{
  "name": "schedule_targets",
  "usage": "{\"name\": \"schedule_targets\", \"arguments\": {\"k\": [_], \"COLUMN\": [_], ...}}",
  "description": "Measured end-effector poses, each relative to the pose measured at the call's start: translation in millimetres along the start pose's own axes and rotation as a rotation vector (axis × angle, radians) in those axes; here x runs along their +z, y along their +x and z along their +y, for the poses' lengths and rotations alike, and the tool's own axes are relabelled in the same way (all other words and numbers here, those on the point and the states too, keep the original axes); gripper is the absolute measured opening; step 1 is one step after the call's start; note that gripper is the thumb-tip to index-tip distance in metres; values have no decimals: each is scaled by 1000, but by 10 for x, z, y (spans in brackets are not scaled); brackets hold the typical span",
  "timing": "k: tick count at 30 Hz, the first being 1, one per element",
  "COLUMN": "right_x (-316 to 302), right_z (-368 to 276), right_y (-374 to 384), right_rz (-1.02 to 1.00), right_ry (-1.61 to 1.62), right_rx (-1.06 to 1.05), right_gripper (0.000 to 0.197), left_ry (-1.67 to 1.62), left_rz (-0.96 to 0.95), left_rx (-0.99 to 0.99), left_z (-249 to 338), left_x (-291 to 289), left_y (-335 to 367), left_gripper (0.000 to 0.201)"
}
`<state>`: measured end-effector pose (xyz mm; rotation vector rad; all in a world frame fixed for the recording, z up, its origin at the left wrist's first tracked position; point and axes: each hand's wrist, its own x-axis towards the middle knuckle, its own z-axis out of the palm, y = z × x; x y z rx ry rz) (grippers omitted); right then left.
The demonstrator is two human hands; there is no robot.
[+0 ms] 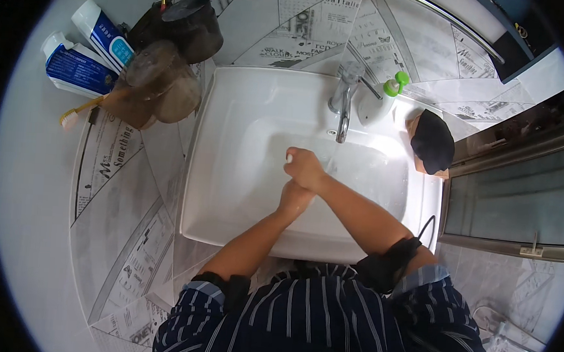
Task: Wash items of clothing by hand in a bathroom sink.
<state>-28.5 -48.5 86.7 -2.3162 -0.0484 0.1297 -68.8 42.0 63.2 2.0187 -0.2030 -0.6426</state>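
Note:
Above the basin of a white sink (220, 191), both hands are pressed together. My right hand (305, 170) lies over the left with its fingers curled around it. Underneath, my left hand (295, 197) shows only its back and wrist; its fingers are hidden. A small white spot shows at the edge of the right hand, and I cannot make out what it is. Just beyond the hands stands a chrome faucet (344, 112), its spout pointing toward me. Right of the faucet is a white pump bottle (374, 109) with a green top.
On the sink's right ledge sits a black rounded object (433, 141) against a brown block. At the left wall are translucent brown cups (165, 82), tubes (105, 35) and a yellow toothbrush (82, 109). A metal-framed glass panel (512, 206) borders the right; a metal rail (456, 26) runs above.

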Motion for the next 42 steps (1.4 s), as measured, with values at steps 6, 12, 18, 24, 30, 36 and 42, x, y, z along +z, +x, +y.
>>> {"name": "schedule_targets", "arguments": {"k": [6,12,18,24,30,36,42], "right_x": [198,-420,-277,-373,-649,-539,-457], "right_z": [-76,47,-381,-60,-179,-180,23], "right_y": [28,34,-107,-189,-237,-303,-484], "right_rz": [147,-523,-749,-550,-419,-231,-115], "right_ry": [-9,828,1944,1994,1281,693,303], "right_rx": [236,332,-295,-254,238,328,350], "right_gripper": [25,66,65,31,26,37,38], "left_ry": [-94,-1377,-2069,-2062,-1587,-909,-470], "left_rz": [-31,-861,-1071,-748,-715,-279,-80], "left_rx": [-63,-264,31,72,-218,-404,-237], "left_z": [-208,89,399,697,538,492,334], "left_x": [-89,-477,18,-223,-234,83,402], "left_y": [13,-368,-482,-384,-388,-404,-387], "left_gripper": [33,45,65,65,25,18,25]}}
